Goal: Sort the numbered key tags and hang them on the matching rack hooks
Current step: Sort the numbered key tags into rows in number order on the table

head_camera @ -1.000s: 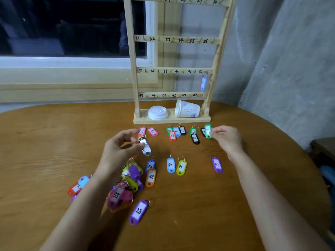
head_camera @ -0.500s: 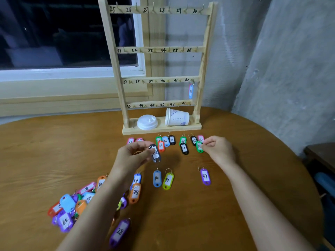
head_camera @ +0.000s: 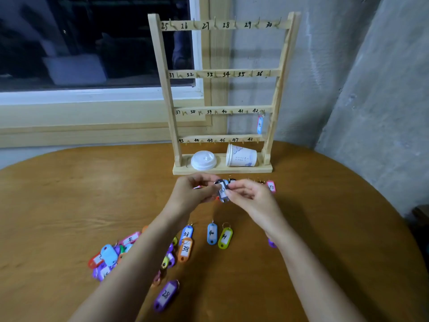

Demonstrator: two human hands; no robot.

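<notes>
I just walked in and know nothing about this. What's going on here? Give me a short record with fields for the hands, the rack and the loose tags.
Hands: left hand and right hand both pinch one dark tag over the table; its number is blurred.
Rack: wooden rack, hooks numbered 25 to 48; only one hanging tag, on hook 42.
Rack base: white lid and paper cup lying on its side.
Loose tags: pile at the left; purple tag 28 nearest the camera.

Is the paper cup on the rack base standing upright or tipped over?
Tipped over: the paper cup lies on its side on the rack base, rim facing left.
</notes>
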